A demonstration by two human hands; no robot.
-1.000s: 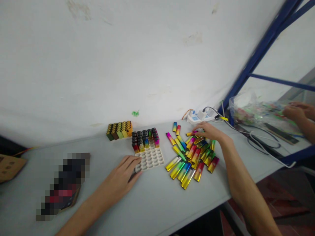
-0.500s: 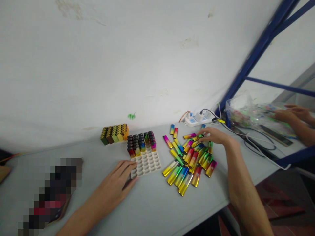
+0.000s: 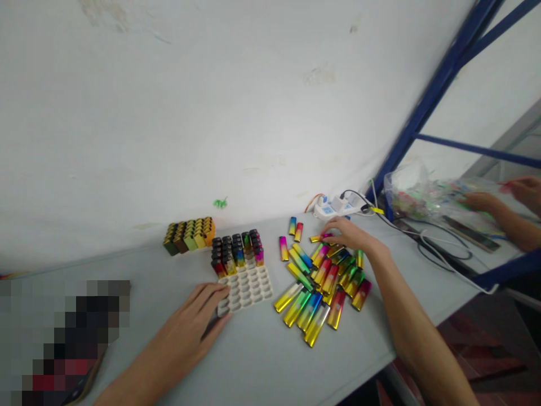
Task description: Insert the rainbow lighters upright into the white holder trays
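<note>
My left hand [image 3: 200,316] grips the near left corner of a white tray [image 3: 249,290] of small oval sockets, fingers on top and thumb along its front edge. The tray's back rows hold upright lighters [image 3: 228,256] with black tops; its front rows are bare. To the right lies a loose pile of shiny lighters [image 3: 325,270], in gold fading to red, green, blue or pink. At the back of that pile, my right hand [image 3: 349,232] has its fingers bent and closed around a pink-and-gold lighter [image 3: 316,239]. The hand partly hides this lighter and others under it.
A block of upright gold, green and brown lighters [image 3: 190,235] stands by the wall. A white power strip [image 3: 338,206] with cables sits behind the pile. Blue metal frame bars [image 3: 406,149] rise at right; beyond them another person's hands [image 3: 482,203] work among plastic bags.
My right hand has shifted left across the back of the pile to the pink-and-gold lighter. My left hand stays on the tray. The view has turned slightly.
</note>
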